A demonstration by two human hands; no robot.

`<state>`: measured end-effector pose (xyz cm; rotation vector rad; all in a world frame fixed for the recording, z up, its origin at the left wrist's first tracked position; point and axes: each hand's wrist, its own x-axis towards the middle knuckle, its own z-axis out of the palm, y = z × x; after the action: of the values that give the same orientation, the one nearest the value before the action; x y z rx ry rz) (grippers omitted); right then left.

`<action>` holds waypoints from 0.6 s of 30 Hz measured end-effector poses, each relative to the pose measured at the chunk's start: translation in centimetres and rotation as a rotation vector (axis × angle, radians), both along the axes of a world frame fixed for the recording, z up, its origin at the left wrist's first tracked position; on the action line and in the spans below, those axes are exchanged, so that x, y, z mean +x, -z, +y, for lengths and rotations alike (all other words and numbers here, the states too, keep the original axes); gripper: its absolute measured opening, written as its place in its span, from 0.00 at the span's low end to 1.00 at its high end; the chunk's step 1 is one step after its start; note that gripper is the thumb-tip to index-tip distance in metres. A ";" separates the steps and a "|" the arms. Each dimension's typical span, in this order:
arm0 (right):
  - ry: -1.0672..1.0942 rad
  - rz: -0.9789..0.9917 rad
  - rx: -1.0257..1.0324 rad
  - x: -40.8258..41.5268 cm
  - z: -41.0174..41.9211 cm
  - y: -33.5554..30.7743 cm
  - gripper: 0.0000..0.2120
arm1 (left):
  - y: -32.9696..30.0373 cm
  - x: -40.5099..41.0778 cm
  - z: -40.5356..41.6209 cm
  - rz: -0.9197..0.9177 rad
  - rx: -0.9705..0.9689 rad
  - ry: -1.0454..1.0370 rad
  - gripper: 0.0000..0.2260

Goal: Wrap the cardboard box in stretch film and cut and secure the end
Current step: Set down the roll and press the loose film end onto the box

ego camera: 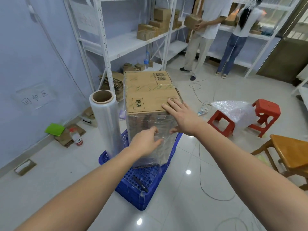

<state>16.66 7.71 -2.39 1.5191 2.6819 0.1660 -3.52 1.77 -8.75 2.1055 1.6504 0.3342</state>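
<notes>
Left hand [144, 142] presses film [150, 140] flat; right hand [180, 116] spread on cardboard box [150, 90].

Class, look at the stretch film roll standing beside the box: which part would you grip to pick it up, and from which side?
Grip the stretch film roll around its upper body, just below the open cardboard core, coming from its left. It stands upright on the blue crate, and the cardboard box crowds its right side.
</notes>
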 end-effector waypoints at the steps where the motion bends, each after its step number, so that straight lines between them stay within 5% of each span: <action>1: -0.013 0.000 0.015 0.3 0.2 0.3 0.56 | 0.8 0.8 0.1 -0.049 -0.052 -0.061 0.22; 6: -0.082 0.040 0.088 1.1 0.9 1.6 0.55 | 3.5 5.6 0.7 -0.541 -0.293 -0.424 0.21; 9: -0.120 0.045 0.132 1.3 1.2 1.9 0.54 | 4.0 7.6 0.6 -0.799 -0.264 -0.616 0.15; 13: -0.127 0.059 0.121 1.9 1.6 1.7 0.55 | 4.7 8.1 0.3 -0.892 -0.169 -0.734 0.07; 18: -0.146 0.056 0.115 2.2 1.8 1.7 0.55 | 4.1 8.6 0.3 -0.957 -0.193 -0.657 0.17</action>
<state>18.87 9.53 -4.14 1.3744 2.8746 0.2926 5.09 2.10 -12.89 0.9098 1.5675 1.1167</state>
